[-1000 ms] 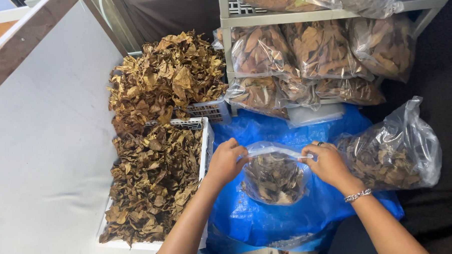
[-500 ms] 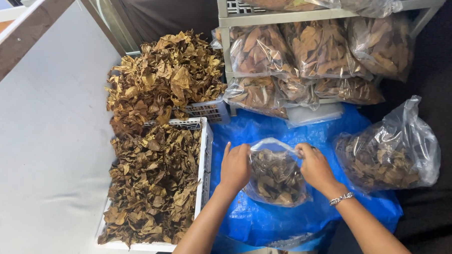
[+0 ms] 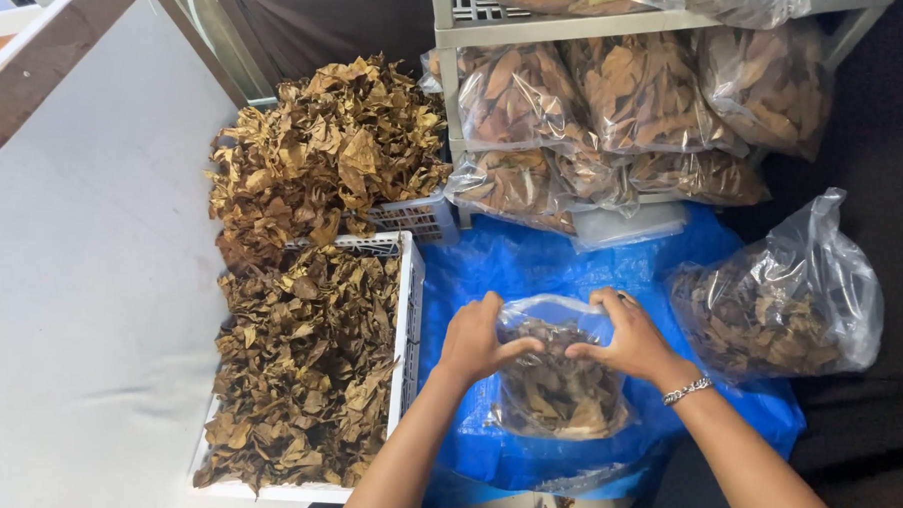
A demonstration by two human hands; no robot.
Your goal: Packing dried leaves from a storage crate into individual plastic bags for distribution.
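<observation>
- Landmark: blue tarp [image 3: 531,267] on the floor. Everything below is placed relative to it.
- Clear plastic bag [image 3: 557,388] of dried brown leaves sits on the tarp's near middle, directly in front of the person. Long axis runs roughly away from the person, mouth at the far end.
- Left hand [image 3: 477,337] grips the bag's top on its left side; right hand [image 3: 629,335] grips the top on its right side. Both clamped on the bag's mouth, thumbs pointing inward and nearly meeting over the leaves. Neither hand is clearly nearer; hold looks symmetric.
- Right wrist carries a silver bracelet [image 3: 689,390].
- Bag looks about half full; whether the mouth is sealed, can't tell.
- Right of it, on the tarp's right edge: a bigger clear bag [image 3: 780,296] of the same leaves, top bunched up, apart from the hands.
- Just left of the tarp: white slatted crate [image 3: 406,313] filled with loose leaves.
- Beyond that crate, a second crate [image 3: 413,215] heaped well over its rim.
- At the tarp's far edge: white shelf rack [image 3: 539,27] holding several stuffed leaf bags [image 3: 637,90].
</observation>
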